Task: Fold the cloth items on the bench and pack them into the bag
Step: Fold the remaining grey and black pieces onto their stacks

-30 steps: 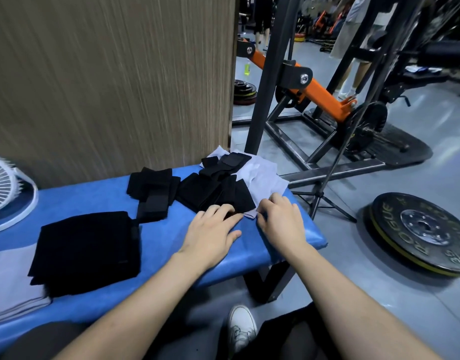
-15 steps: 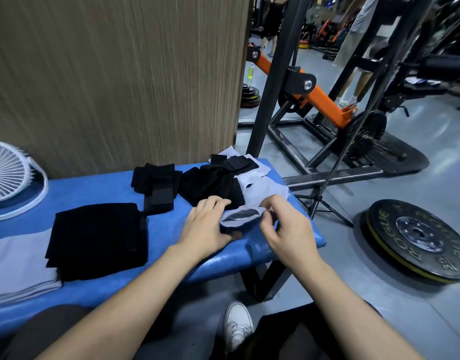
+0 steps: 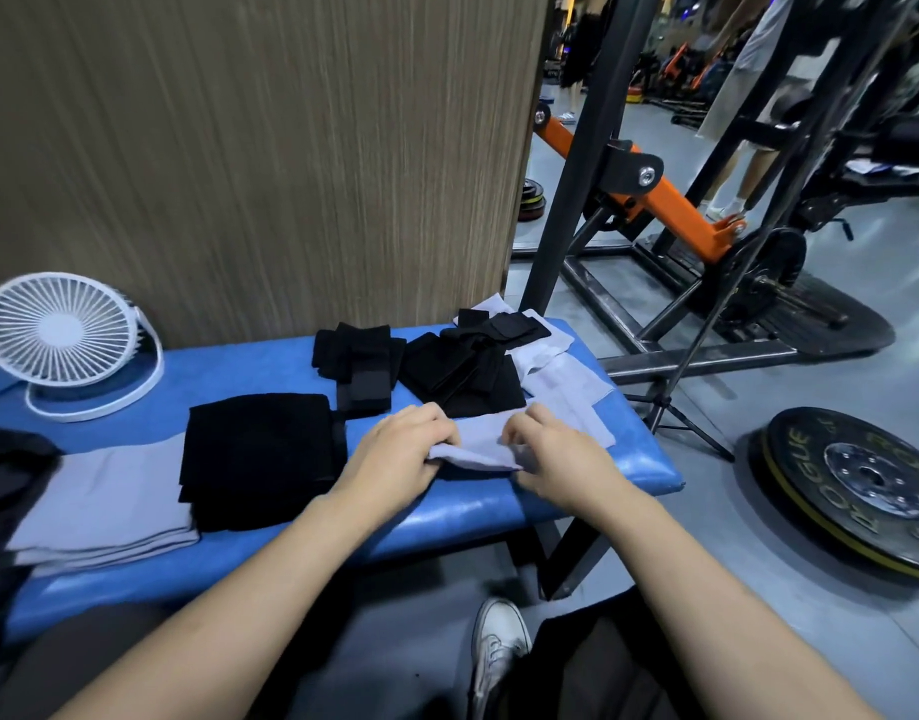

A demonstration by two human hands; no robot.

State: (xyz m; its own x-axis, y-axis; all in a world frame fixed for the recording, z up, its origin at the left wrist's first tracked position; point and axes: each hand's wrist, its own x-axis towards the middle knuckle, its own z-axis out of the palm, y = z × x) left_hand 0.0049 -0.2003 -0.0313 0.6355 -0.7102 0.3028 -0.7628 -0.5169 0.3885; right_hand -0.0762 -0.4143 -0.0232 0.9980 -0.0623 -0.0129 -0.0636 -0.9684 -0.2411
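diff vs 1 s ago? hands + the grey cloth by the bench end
Both hands were flat on the bench a second ago. Since then the left hand and right hand each took a grip on the near edge of the light grey cloth and lifted it, starting a fold. Unchanged: black cloth pile, folded black stack, folded grey stack, fan.

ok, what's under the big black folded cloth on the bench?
A grey folded cloth sticks out left from under the black cloth. How far it runs beneath is hidden.
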